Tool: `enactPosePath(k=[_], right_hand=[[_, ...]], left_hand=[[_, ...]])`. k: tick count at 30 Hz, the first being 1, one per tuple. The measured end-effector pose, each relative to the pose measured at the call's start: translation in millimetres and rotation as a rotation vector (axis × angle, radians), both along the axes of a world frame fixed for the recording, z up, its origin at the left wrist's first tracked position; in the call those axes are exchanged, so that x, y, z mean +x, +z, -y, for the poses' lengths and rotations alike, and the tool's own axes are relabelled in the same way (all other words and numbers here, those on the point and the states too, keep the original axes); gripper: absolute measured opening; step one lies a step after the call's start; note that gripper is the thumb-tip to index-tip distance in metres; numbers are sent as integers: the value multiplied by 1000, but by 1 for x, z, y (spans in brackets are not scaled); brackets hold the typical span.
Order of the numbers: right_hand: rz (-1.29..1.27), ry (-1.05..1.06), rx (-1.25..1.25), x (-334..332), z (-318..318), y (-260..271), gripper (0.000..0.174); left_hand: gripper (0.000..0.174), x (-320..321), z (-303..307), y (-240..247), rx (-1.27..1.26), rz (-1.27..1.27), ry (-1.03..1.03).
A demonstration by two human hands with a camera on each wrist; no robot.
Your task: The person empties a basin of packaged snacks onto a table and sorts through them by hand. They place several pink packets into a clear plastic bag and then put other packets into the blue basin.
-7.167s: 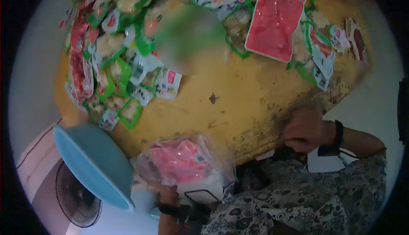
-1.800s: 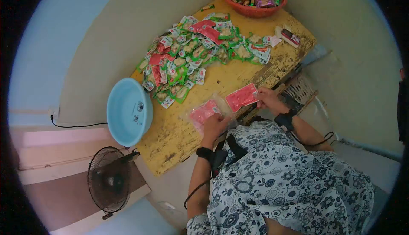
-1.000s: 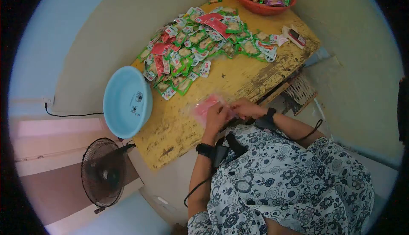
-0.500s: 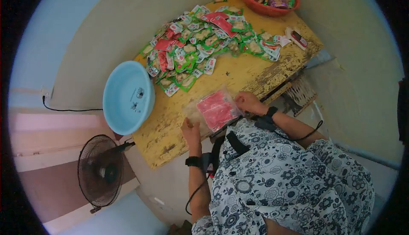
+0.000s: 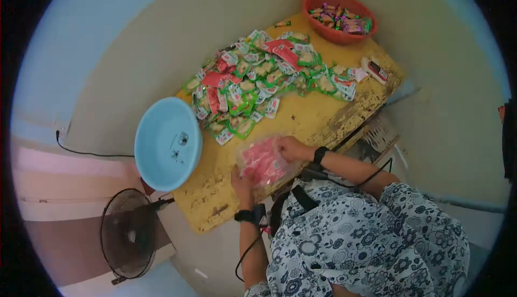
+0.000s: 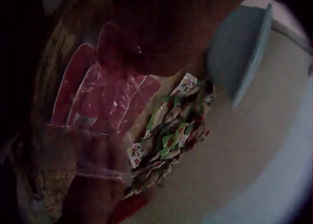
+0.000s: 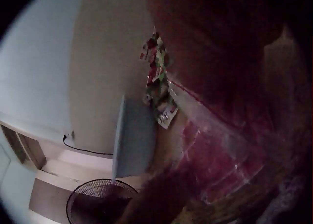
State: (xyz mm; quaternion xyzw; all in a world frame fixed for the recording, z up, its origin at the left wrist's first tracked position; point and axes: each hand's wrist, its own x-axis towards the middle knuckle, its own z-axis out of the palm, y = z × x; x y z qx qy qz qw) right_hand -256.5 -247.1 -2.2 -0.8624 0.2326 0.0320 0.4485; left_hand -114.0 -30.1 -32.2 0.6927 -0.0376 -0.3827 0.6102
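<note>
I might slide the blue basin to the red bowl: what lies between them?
The pile of food packets lies on the table between the blue basin and red bowl in the head view; the clear bag of red packets is off that line.

A scuffed yellow table point(image 5: 318, 122) stands beside a beige wall point(image 5: 161, 49).

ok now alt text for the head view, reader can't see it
A person's left hand and right hand touch a clear bag of red packets over a yellow table. Beyond lies a large packet heap, between a blue basin and a red bowl of wrapped items.
</note>
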Motion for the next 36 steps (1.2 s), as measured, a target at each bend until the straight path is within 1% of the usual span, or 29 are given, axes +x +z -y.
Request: enactPosePath(k=[1, 3, 4, 6, 8, 10, 12, 13, 14, 15, 16, 19, 22, 25, 28, 30, 31, 33, 34, 35, 36], right_hand=[[57, 23, -47, -2, 8, 3, 15], [182, 80, -139, -7, 28, 10, 12], [187, -111, 54, -6, 37, 28, 11], [190, -486, 453, -9, 62, 60, 12], [400, -519, 258, -13, 119, 31, 14], [466, -571, 92, -10, 161, 47, 11], [319, -549, -244, -3, 196, 66, 13], [242, -536, -411, 1, 212, 72, 16], [239, -538, -388, 7, 225, 76, 19], [238, -540, -362, 14, 238, 75, 22], [237, -540, -338, 20, 243, 79, 25], [230, -501, -649, 40, 244, 98, 36], [194, -504, -761, 56, 247, 92, 46], [9, -489, -774, 66, 246, 81, 53], [0, -461, -574, 68, 255, 82, 47], [3, -581, -465, 67, 241, 97, 41], [192, -468, -531, 58, 235, 102, 40], [353, -336, -572, 40, 224, 113, 37], [339, -310, -584, 38, 221, 122, 35], [367, -252, -440, 34, 210, 130, 33], [393, -198, -307, 25, 194, 141, 31]], left_hand=[[64, 0, -7, -11, -33, 7, -7], [64, -13, -8, 1, 5, 89, 71], [65, -20, -8, 9, 24, 132, 112], [64, -30, -5, 21, 49, 276, 12], [63, -30, -8, 18, 123, 442, -111], [63, -26, -11, -8, 234, 634, -250], [65, -27, -18, -36, 149, 661, -187], [65, -25, -17, -33, 151, 670, -204], [66, -23, -16, -30, 152, 679, -221], [67, -21, -15, -4, 201, 684, -283], [68, -19, -13, 11, 249, 689, -344], [70, -24, -18, -5, 64, 529, -126], [73, -28, -23, -12, 9, 455, -75], [71, -29, -25, -9, 41, 297, -70], [65, -22, -22, -32, 40, 334, -51], [59, -16, -30, -50, -40, 216, 27], [58, -13, -37, -27, -7, 183, -8], [53, -9, -49, -6, 25, 231, 57], [50, -11, -54, -10, 3, 331, 162], [48, -13, -60, -3, -30, 263, 195], [47, -13, -59, 15, -75, 196, 226]])
